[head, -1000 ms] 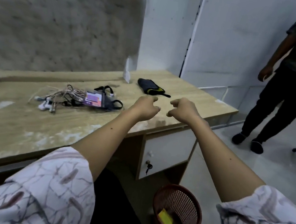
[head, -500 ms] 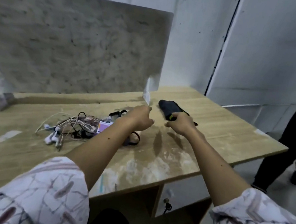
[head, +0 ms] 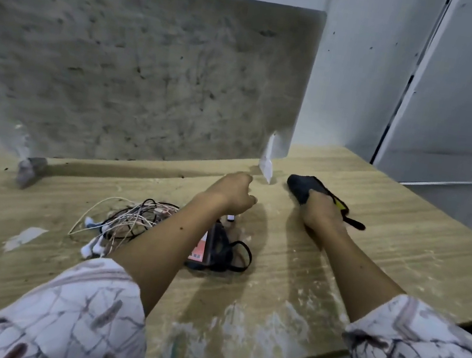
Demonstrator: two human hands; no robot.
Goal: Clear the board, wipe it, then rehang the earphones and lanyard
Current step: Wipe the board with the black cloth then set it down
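Observation:
The grey felt board (head: pixel 140 71) stands upright along the back of the wooden desk (head: pixel 405 236), with nothing hanging on it. A tangle of white and black earphones (head: pixel 126 218) lies on the desk in front of it. Beside them lies the black lanyard with a red-pink card (head: pixel 218 252), partly hidden by my left forearm. My left hand (head: pixel 232 192) hovers over the desk near the board's right foot, fingers curled, holding nothing. My right hand (head: pixel 323 213) grips a dark cloth with a yellow patch (head: pixel 300 184) that lies on the desk.
A white bracket (head: pixel 266 165) holds the board's right corner and a grey one (head: pixel 29 167) its left. A white paper scrap (head: pixel 23 238) lies at the left. White dust streaks the desk front. The desk's right edge drops off by the white wall panels.
The view has swung left and closer to the desk, and the standing person is out of sight. My right hand has reached forward onto the dark cloth; my left hand moved toward the board's corner.

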